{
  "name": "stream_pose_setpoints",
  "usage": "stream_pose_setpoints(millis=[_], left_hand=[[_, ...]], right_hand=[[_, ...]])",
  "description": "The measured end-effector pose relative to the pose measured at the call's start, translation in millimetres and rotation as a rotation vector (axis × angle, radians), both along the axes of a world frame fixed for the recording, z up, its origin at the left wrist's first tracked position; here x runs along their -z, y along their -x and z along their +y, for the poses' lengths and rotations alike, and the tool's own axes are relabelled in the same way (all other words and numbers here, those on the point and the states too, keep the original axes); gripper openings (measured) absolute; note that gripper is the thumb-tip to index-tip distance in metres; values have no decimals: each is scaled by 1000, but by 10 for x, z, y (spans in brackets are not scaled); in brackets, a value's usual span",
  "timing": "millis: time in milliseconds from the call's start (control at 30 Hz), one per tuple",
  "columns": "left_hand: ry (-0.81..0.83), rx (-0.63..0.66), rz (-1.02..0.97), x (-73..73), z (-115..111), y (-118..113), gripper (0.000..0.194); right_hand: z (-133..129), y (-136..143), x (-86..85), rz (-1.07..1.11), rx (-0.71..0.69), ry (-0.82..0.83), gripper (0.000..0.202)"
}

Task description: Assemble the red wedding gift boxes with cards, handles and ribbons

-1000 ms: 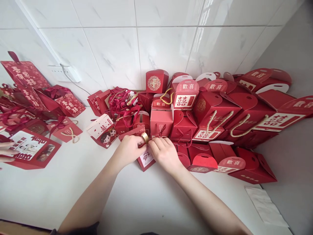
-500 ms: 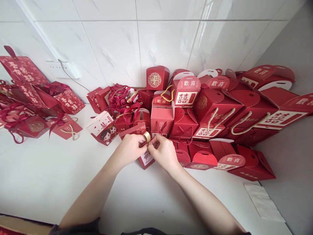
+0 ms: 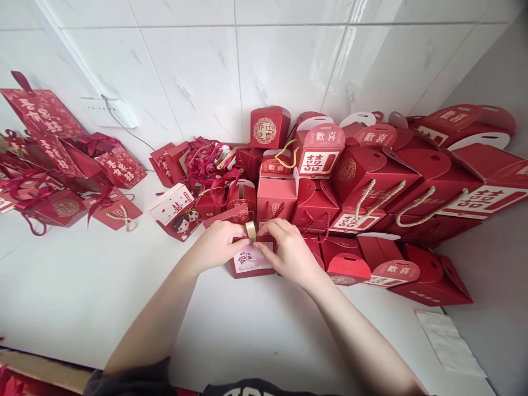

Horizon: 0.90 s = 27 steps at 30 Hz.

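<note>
A small red box with a pale picture panel stands on the white table, its front toward me. My left hand is closed at the box's upper left edge, pinching the end of a gold ribbon loop that rises above the top. On the right side of the same box lies my right hand, thumb across the front and fingers behind the top edge. Part of the box top is hidden by the hands.
Red gift boxes with rope handles are stacked on the right. Behind the hands lies a heap of dark red ribbons. More red bags stand at the left by a wall socket. White paper lies at the right.
The box has turned so its picture panel faces me more fully. My right hand has shifted slightly right, its fingers spreading from a pinch to reach over the box.
</note>
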State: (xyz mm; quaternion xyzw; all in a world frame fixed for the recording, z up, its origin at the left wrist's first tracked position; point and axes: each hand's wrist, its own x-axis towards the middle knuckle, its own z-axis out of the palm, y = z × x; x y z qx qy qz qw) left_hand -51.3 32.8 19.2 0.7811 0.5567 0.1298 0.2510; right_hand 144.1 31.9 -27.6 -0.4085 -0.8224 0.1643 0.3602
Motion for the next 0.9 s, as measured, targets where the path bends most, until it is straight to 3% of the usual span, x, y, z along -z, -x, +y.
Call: stream_pose_setpoints(millis=[167, 433, 600, 900], left_hand=[[11, -2, 46, -10, 1, -1, 27], [18, 46, 11, -35, 2, -19, 27], [-2, 62, -121, -25, 11, -3, 25], [12, 38, -14, 6, 9, 26, 28]], right_hand=[[55, 12, 72, 103, -53, 137, 5], [86, 39, 82, 222, -77, 213, 8], [92, 28, 73, 236, -69, 235, 9], [115, -54, 46, 182, -156, 272, 7]])
